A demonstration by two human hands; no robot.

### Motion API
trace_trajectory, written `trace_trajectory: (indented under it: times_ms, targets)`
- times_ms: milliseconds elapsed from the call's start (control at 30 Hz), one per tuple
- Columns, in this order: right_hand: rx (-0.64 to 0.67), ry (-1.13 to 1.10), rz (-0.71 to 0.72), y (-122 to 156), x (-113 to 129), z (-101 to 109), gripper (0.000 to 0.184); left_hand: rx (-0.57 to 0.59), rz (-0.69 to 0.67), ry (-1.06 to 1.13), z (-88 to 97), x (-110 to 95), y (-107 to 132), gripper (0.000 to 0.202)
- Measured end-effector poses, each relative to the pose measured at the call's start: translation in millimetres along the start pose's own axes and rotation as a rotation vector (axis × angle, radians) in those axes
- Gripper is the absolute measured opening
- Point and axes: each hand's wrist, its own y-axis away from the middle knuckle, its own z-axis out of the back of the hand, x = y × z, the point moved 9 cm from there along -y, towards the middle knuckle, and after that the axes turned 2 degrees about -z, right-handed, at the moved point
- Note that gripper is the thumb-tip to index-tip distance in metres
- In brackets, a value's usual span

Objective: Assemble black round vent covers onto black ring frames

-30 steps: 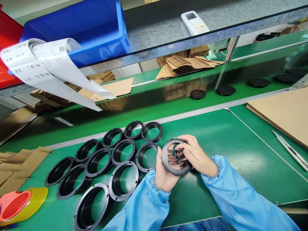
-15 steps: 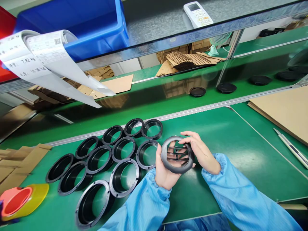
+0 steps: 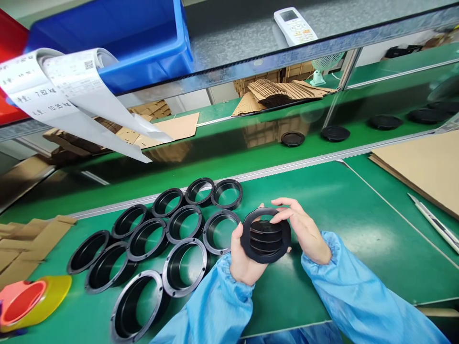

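Both hands are at a black round air vent [image 3: 266, 239] with a wide rim and several slats across its middle. My left hand [image 3: 244, 258] is closed around its left side and underside, the thumb on the rim. At the vent's upper right is my right hand [image 3: 303, 231], a fingertip reaching over the rim to the top of the slats. Its thumb is hidden. The slats lie tilted nearly flat and mostly block the view through the vent. Just left stand several black flanged rings [image 3: 186, 267] in rows on the green table [image 3: 344, 205].
Flat cardboard [image 3: 423, 167] and a utility knife [image 3: 435, 222] lie at right. A tape roll [image 3: 36, 301] and folded cardboard [image 3: 32, 243] are at left. Behind, round black parts [image 3: 293, 139] rest on a green strip. Overhead, a shelf holds a blue bin [image 3: 150, 62] and a remote [image 3: 294, 26].
The slats have turned from edge-on, with my palm showing between them, to nearly flat. The vent's face has tilted a little, and my right fingers have lifted slightly and spread.
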Motion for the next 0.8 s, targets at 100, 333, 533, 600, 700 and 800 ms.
trace_trajectory:
  times_ms: [100,333,533,600,700,800]
  targets:
    - [0.018,-0.012,0.033,1.2,5.0,-1.9,0.049,0.007,-0.012,-0.017,-1.5,-1.4,1.5,0.067]
    - [0.041,0.228,0.272,3.7,27.4,-0.4,0.039,0.015,-0.042,-0.024,-0.6,-5.0,0.7,0.065]
    - [0.085,0.503,0.55,12.4,46.2,-10.7,0.033,-0.028,-0.102,0.1,3.5,-10.7,-5.2,0.049]
    - [0.091,0.548,0.559,13.1,44.7,-13.1,0.033,-0.047,-0.088,0.133,3.9,-10.3,-6.8,0.049]
    - [0.07,0.559,0.526,12.3,40.0,-12.3,0.031,-0.068,-0.067,0.147,3.9,-9.6,-7.9,0.05]
    - [0.048,0.51,0.457,9.8,35.3,-9.9,0.031,-0.059,-0.068,0.139,2.6,-10.4,-7.5,0.053]
